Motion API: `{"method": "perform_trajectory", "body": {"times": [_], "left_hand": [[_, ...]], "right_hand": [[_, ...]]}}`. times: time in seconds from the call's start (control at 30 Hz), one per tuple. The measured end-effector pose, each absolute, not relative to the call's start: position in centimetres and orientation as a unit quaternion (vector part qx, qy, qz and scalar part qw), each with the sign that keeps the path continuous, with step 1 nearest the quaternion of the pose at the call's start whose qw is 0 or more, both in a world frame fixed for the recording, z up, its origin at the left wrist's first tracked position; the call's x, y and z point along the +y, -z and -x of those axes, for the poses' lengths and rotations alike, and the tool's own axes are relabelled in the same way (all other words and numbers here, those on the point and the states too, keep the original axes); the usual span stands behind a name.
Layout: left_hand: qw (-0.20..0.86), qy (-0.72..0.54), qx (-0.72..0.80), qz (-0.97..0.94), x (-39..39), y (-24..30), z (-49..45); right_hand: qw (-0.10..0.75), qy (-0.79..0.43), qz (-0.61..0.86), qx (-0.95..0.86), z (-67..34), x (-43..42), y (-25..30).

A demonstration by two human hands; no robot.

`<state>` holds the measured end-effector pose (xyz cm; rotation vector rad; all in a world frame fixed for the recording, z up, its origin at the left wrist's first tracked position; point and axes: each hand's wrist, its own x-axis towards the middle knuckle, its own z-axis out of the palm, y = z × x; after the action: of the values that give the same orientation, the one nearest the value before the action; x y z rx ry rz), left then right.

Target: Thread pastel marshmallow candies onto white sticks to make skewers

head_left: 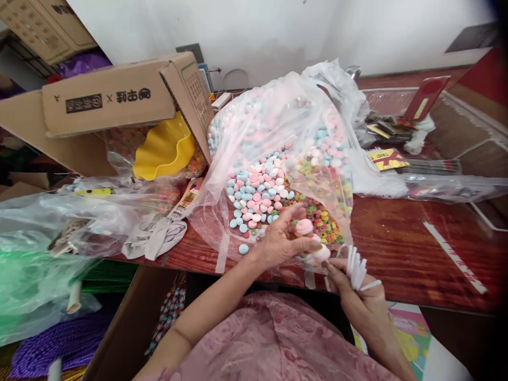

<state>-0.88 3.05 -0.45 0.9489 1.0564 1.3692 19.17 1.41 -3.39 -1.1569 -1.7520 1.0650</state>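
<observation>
A large clear plastic bag lies open on the wooden table, full of pink, blue and white round candies and small coloured ring candies. My left hand rests at the bag's mouth and pinches pink and white candies between thumb and fingers. Just to its right, my right hand grips a bundle of white sticks that fan upward. One pink-white candy sits between the two hands, at the tip of a stick.
An open cardboard box with a yellow wavy bowl stands at back left. Crumpled plastic bags fill the left side. Packets and a red card lie at back right. The table's brown edge runs just before me.
</observation>
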Motion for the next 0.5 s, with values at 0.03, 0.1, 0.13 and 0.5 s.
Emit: {"method": "perform_trajectory", "body": {"times": [0.03, 0.1, 0.13, 0.5], "left_hand": [[0.598, -0.565, 0.419, -0.385, 3.1, 0.1, 0.3], [0.679, -0.532, 0.373, -0.343, 3.0, -0.4, -0.6], [0.701, -0.525, 0.362, -0.32, 2.9, -0.6, -0.9], [0.675, -0.565, 0.374, -0.292, 2.0, -1.5, 0.6]], "right_hand": [[0.378, -0.427, 0.44, -0.694, -18.7, 1.2, 3.1], [0.362, -0.44, 0.413, -0.711, -18.0, 0.9, 2.7], [0.357, -0.439, 0.402, -0.719, -17.7, 0.8, 2.7], [0.332, -0.4, 0.393, -0.758, -18.2, 0.4, 4.1]]}}
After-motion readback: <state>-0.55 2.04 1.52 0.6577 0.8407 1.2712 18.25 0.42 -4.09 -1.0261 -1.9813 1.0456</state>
